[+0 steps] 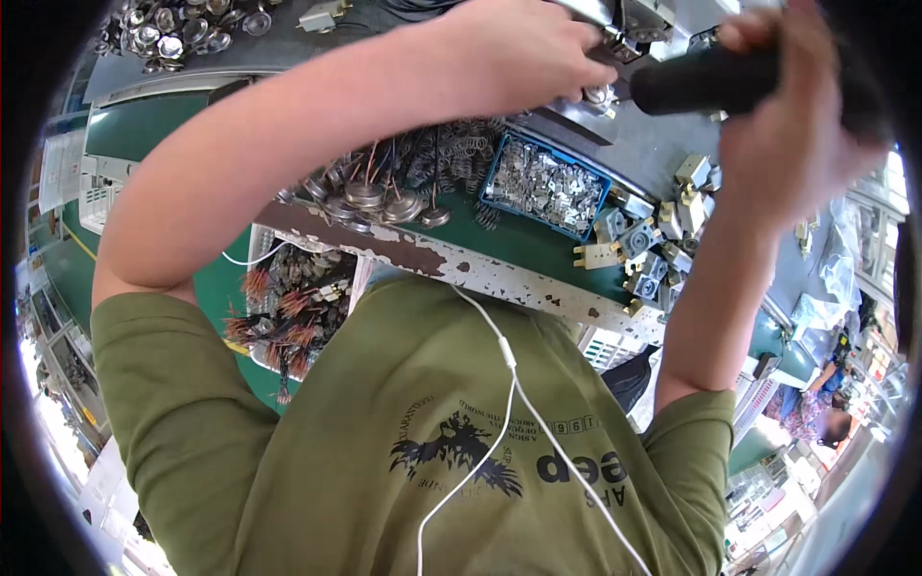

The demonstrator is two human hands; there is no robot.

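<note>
My right hand (pixel 792 134) is wrapped round a black cylindrical power screwdriver (pixel 696 82), slightly blurred, its narrow end pointing left. At the top middle, my left hand (pixel 538 58) reaches across with its fingers closed on a small shiny metal part (pixel 600 96), close to the tool's tip. What lies under those fingers is partly hidden. Just beyond is a metal fixture (pixel 629 38) on the grey worktop. Below my left forearm hang round metal discs with thin stems (pixel 370 197), beside a heap of coil springs (pixel 461 154).
A blue tray (pixel 490 182) holds many small metal clips. Pale blocks with brass-coloured prongs (pixel 639 240) are piled right of it. A chipped metal rail (pixel 413 254) runs before my body. Bundled wires (pixel 293 307) fill a crate at left. More shiny discs (pixel 173 43) lie far left.
</note>
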